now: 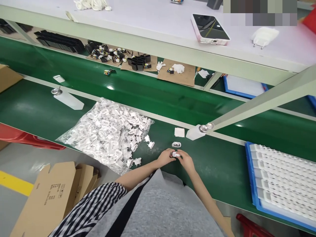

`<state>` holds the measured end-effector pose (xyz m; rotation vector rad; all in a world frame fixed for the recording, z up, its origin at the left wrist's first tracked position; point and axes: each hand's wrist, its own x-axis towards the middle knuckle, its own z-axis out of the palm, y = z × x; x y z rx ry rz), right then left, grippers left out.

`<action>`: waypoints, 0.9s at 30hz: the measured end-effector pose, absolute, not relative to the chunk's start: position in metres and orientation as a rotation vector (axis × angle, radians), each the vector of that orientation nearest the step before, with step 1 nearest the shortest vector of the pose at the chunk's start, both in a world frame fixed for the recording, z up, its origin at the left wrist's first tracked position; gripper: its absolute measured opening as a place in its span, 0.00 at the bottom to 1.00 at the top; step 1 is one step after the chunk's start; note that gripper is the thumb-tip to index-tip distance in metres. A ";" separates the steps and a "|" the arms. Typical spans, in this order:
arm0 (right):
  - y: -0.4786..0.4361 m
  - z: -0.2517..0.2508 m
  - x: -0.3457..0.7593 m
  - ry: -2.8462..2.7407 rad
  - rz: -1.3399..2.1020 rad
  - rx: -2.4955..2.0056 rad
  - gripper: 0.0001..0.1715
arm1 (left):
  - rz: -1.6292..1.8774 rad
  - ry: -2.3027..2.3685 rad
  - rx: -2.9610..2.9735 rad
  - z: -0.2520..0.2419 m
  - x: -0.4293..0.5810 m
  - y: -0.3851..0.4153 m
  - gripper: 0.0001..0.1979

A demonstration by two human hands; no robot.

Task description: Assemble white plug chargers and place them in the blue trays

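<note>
Close in front of my body, my left hand [166, 158] and my right hand [185, 160] meet over the green bench. Between their fingertips they pinch a small white plastic plug part [175, 153]; its far details are too small to read. Just beyond it lies a white oval plug housing [176, 144] with a dark inside. A folded white cloth or paper square [179, 132] is farther back. To the left, a clear bag [106, 131] is spread with many white plug parts, and a few loose plug pieces [151, 144] lie beside its mouth.
A white pump bottle [196, 132] lies near the shelf post, another bottle [69, 99] at the left. A blue tray [254, 184] of white parts stands right. A raised shelf holds a phone [209, 28] and a white charger [264, 36]. Cardboard boxes [46, 197] are at lower left.
</note>
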<state>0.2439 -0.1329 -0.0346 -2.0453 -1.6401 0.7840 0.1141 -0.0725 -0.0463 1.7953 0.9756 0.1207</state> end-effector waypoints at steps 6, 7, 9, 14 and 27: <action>-0.136 -0.033 0.243 -1.757 0.728 -2.047 0.11 | 0.108 0.941 1.923 -0.046 0.116 -0.071 0.13; -0.137 -0.033 0.242 -1.768 0.715 -2.048 0.11 | 0.098 0.934 1.946 -0.045 0.115 -0.071 0.13; -0.139 -0.033 0.242 -1.786 0.693 -2.053 0.11 | 0.073 0.918 1.990 -0.043 0.114 -0.071 0.12; -0.140 -0.036 0.240 -1.814 0.677 -2.074 0.11 | -0.003 0.892 2.071 -0.036 0.112 -0.072 0.13; -0.114 -0.028 0.258 -1.966 0.940 -2.148 0.15 | -0.457 1.059 2.171 -0.016 0.147 -0.064 0.07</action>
